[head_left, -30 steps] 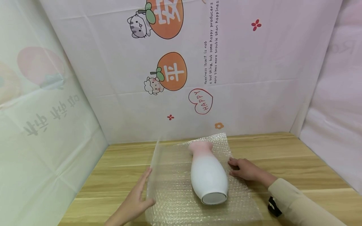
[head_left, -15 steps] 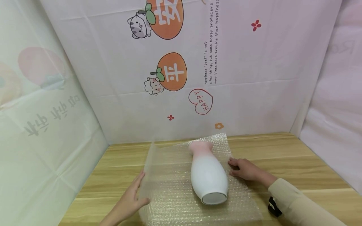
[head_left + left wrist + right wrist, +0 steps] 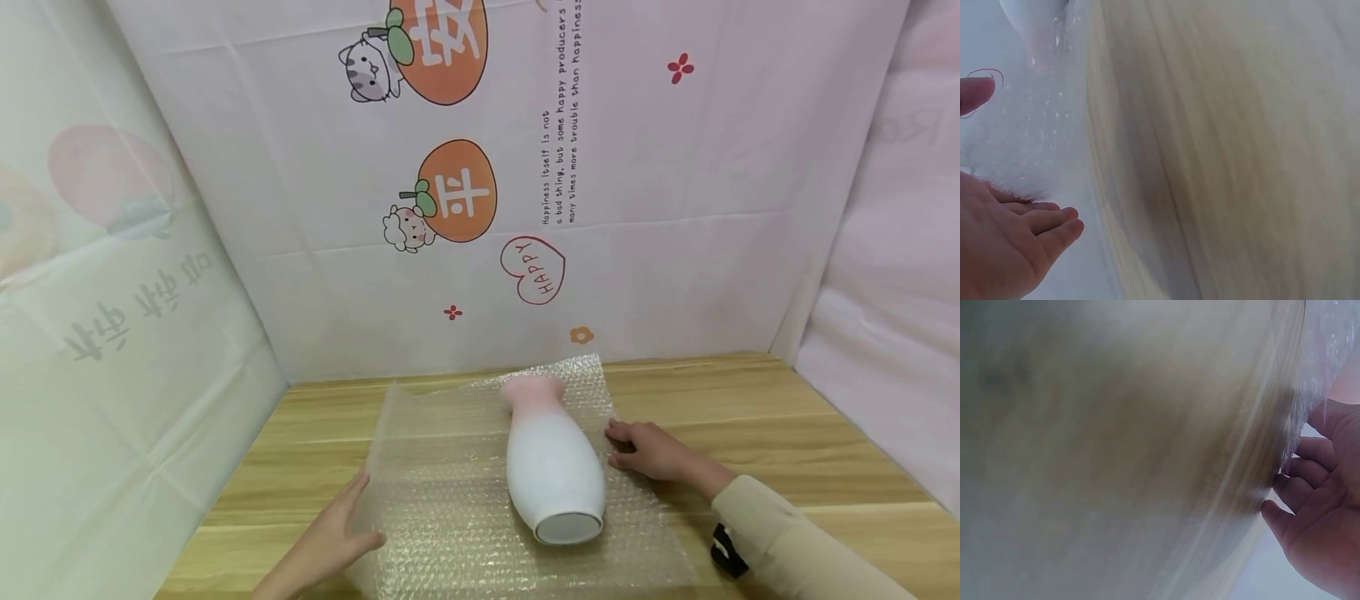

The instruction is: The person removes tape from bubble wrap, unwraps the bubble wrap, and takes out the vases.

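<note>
Your workspace: a wood-grain table (image 3: 750, 417), closed off along its rear edge by a pale printed cloth (image 3: 675, 208) and flanked by a left cloth (image 3: 112, 433) and a right cloth (image 3: 885, 333). A sheet of bubble wrap (image 3: 442, 517) covers the middle of the table. On it, right of the sheet's middle, the white vase (image 3: 555, 467) lies on its side, pink neck towards the rear cloth, base towards you; it occupies the space between your hands, nearer the right one. A small black object (image 3: 726, 552) sits just beside your beige sleeve (image 3: 795, 533).

Your left hand (image 3: 322, 537) is spread at the sheet's left edge, fingers nearly straight and touching the wrap, thumb held well away from them. Your right hand (image 3: 656, 450) touches the opposite edge near the vase, its fingers loosely bent and its thumb apart from the index finger.
</note>
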### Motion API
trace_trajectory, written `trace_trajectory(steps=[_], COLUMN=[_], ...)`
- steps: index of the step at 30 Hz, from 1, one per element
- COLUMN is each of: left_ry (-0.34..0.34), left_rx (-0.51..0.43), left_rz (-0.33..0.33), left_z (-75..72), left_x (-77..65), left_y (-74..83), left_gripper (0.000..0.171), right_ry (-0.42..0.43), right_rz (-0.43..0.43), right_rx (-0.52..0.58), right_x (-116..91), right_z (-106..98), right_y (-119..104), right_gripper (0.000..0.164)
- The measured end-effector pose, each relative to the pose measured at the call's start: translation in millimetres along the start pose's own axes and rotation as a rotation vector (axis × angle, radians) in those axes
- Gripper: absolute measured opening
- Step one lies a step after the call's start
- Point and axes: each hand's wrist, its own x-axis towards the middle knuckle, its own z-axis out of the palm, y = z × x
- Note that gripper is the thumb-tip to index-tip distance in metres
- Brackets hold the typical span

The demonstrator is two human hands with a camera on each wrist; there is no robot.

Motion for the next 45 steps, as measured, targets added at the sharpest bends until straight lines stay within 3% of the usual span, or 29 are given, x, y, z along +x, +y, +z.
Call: trace_trajectory(steps=[6, 14, 20, 30, 37, 45], left_ry=[-0.058, -0.135, -0.146, -0.173, -0.229, -0.235], left_rx=[0.054, 0.022, 0.097, 0.130, 0.175, 0.221], left_rz=[-0.035, -0.087, -0.053, -0.086, -0.114, -0.097], left_z=[-3.3, -4.6, -2.4, -1.0, -1.4, -3.2], left_x=[-0.7, 1.5, 4.3, 8.6, 10.0, 10.1], left_y=[-9.0, -19.4, -25.4, -25.4, -26.6, -22.5], left_gripper=[0.093, 0.099, 0.099, 0.097, 0.098, 0.098], right_ry=[-0.005, 0.001, -0.001, -0.001, -0.001, -0.007], right_rz=[0.002, 0.004, 0.008, 0.012, 0.012, 0.016], right_rx=[-0.006, -0.016, -0.015, -0.011, 0.000, -0.001], right_x=[0, 0, 0, 0, 0, 0], right_z=[-1, 0, 0, 1, -1, 0], right_y=[0, 1, 1, 0, -1, -2], right_gripper=[0.052, 0.051, 0.051, 0.051, 0.052, 0.052])
